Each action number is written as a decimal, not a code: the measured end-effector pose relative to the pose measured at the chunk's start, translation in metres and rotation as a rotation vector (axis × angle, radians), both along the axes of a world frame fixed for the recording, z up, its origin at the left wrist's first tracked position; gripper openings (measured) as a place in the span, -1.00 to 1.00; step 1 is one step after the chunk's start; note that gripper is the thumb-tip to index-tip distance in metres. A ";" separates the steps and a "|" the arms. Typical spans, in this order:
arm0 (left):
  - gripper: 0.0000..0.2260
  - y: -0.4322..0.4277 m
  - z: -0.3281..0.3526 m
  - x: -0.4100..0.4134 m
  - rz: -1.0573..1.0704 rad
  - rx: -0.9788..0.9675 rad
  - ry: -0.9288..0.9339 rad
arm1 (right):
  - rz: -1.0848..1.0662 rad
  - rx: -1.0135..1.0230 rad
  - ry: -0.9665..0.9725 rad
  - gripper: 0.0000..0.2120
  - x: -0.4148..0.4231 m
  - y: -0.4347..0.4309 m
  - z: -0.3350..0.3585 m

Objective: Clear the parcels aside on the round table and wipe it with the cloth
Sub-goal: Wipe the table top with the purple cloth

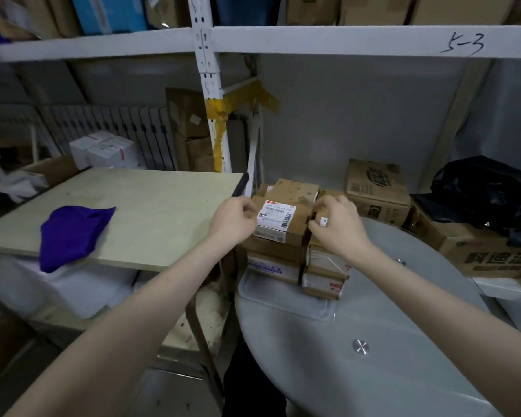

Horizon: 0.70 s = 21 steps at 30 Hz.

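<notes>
Bare forearms reach in from the bottom corners. The left hand (233,219) curls its fingers against the left side of a labelled carton (278,219), gripping it. The right hand (336,224) clamps bent fingers and thumb over a brown carton (331,194) just beside it. Both cartons top a squared stack of parcels (278,257): small corrugated cardboard boxes in two touching columns, some with white printed labels. The stack stands at the far left edge of the round worktop (373,311), a smooth grey glass disc with a shiny metal stud (360,346) near its front. A purple cloth (73,233), soft and crumpled, lies on the neighbouring wooden worktop (163,212), a pale flat square board, and droops over its near edge. Larger printed cartons (376,188) sit past the round worktop's far right edge.
</notes>
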<state>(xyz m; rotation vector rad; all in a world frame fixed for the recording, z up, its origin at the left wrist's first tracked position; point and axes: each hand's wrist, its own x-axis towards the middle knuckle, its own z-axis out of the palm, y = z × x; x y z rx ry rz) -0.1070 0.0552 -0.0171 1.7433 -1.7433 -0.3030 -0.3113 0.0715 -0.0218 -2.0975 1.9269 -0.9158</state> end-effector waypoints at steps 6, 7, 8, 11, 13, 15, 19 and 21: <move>-0.67 -0.006 0.008 0.090 0.247 0.021 -0.030 | 0.372 -0.007 -0.039 -0.85 0.079 -0.012 0.013; -0.63 -0.005 0.007 0.110 0.306 0.050 -0.070 | 0.401 0.011 -0.056 -0.85 0.092 -0.016 0.012; -0.59 -0.004 0.006 0.130 0.372 0.085 -0.120 | 0.425 0.021 -0.071 -0.84 0.103 -0.019 0.010; -0.54 0.002 -0.001 0.182 0.576 0.195 -0.253 | 0.489 0.029 -0.099 -0.84 0.131 -0.025 0.005; -0.50 0.003 -0.008 0.212 0.672 0.254 -0.261 | 0.529 0.031 -0.110 -0.84 0.146 -0.028 0.001; -0.38 0.001 -0.013 0.234 0.750 0.315 -0.211 | 0.561 0.043 -0.121 -0.84 0.157 -0.031 -0.003; -0.26 -0.007 -0.015 0.247 0.824 0.356 -0.196 | 0.568 0.067 -0.149 -0.86 0.167 -0.035 -0.008; -0.37 -0.011 -0.015 0.246 0.821 0.350 -0.222 | 0.560 0.066 -0.166 -0.86 0.166 -0.035 -0.007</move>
